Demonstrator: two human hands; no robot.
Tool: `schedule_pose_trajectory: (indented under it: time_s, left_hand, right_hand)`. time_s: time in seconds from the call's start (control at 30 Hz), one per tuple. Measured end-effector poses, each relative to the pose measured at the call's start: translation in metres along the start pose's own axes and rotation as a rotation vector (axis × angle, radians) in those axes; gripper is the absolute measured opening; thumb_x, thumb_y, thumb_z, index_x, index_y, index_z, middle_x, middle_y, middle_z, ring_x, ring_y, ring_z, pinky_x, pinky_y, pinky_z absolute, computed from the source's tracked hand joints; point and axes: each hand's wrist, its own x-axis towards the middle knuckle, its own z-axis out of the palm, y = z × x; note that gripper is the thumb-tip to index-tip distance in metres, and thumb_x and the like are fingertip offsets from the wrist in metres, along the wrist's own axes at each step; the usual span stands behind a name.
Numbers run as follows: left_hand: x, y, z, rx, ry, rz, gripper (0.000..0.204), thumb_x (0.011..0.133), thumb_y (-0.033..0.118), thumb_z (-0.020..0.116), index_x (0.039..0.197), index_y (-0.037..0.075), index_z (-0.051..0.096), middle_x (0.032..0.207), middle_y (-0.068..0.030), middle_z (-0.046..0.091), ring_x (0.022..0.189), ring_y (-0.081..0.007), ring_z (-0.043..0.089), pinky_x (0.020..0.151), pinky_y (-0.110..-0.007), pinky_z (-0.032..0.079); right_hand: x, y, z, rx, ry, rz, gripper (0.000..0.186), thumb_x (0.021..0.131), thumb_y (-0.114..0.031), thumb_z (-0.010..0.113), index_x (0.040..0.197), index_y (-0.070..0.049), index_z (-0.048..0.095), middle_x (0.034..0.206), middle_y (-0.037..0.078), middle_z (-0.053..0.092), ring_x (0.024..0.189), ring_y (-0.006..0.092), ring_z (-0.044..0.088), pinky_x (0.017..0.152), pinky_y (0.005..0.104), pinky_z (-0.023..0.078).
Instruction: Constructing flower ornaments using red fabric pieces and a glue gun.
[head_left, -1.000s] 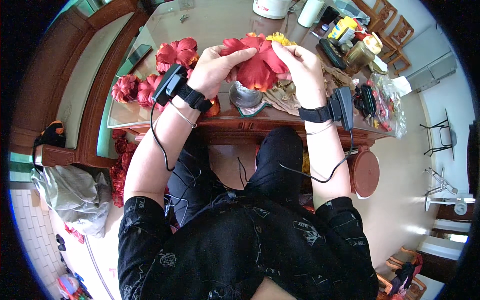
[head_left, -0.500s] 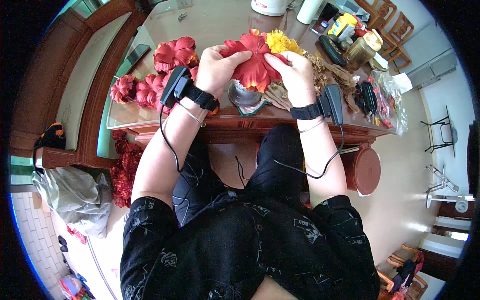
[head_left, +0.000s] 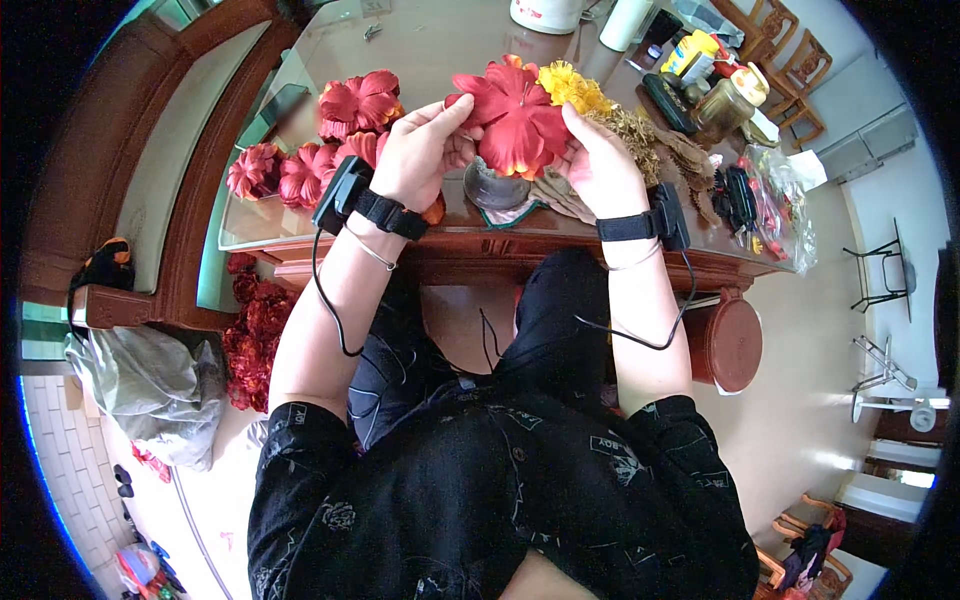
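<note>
A red artificial flower (head_left: 513,118) with orange-tipped petals is spread out between my hands, above the near part of the table. My left hand (head_left: 415,150) is closed at its left side, thumb and fingers pinching a petal edge. On the opposite side my right hand (head_left: 603,165) grips the lower right petals, its thumb upright along the edge and its fingertips partly hidden behind the flower. Just below the flower stands a grey metal bowl (head_left: 492,188), partly covered by it. Yellow artificial flowers (head_left: 570,86) lie right behind, and red flower heads (head_left: 358,100) are grouped left of my left hand.
On the table's (head_left: 440,55) right lie dried brown stems (head_left: 680,160), a lidded jar (head_left: 722,108), a yellow bottle (head_left: 690,55) and a clear plastic bag (head_left: 785,195). A cloth (head_left: 560,195) rests by the bowl. More red flowers (head_left: 262,340) hang below the left edge.
My left thumb has slid off the flower's middle out to the left petal edge. The right thumb has moved outward too, so more of the flower's face shows.
</note>
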Motion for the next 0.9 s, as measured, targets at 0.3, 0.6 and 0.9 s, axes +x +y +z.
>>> schedule_pose_trajectory:
  time_s: [0.3, 0.6, 0.9]
  left_hand:
    - [0.009, -0.008, -0.012, -0.143, -0.021, -0.057, 0.017, 0.091, 0.022, 0.062, 0.08, 0.01, 0.057, 0.076, -0.0044, 0.064, 0.058, -0.0126, 0.058, 0.053, -0.023, 0.044]
    - [-0.01, -0.003, -0.01, -0.009, 0.042, 0.051, 0.014, 0.092, 0.016, 0.059, 0.099, 0.004, 0.058, 0.081, -0.0026, 0.061, 0.064, -0.0096, 0.056, 0.058, -0.021, 0.044]
    - [-0.053, -0.001, -0.014, 0.162, 0.089, 0.17, 0.021, 0.092, 0.011, 0.058, 0.11, 0.001, 0.058, 0.09, -0.0032, 0.063, 0.067, -0.0069, 0.056, 0.059, -0.018, 0.043]
  right_hand:
    - [0.0, 0.003, 0.001, 0.032, 0.023, 0.012, 0.025, 0.093, -0.023, 0.058, 0.112, -0.008, 0.058, 0.108, 0.007, 0.064, 0.097, 0.0186, 0.062, 0.08, 0.0338, 0.052]
    - [-0.005, 0.001, -0.013, -0.522, 0.156, -0.164, 0.02, 0.092, -0.019, 0.06, 0.106, -0.006, 0.063, 0.091, 0.002, 0.066, 0.077, 0.0104, 0.061, 0.068, 0.0255, 0.05]
    - [-0.038, 0.045, -0.035, -1.502, 0.077, -0.565, 0.026, 0.074, -0.014, 0.073, 0.094, 0.0, 0.067, 0.087, 0.014, 0.066, 0.076, 0.0271, 0.065, 0.07, 0.0351, 0.05]
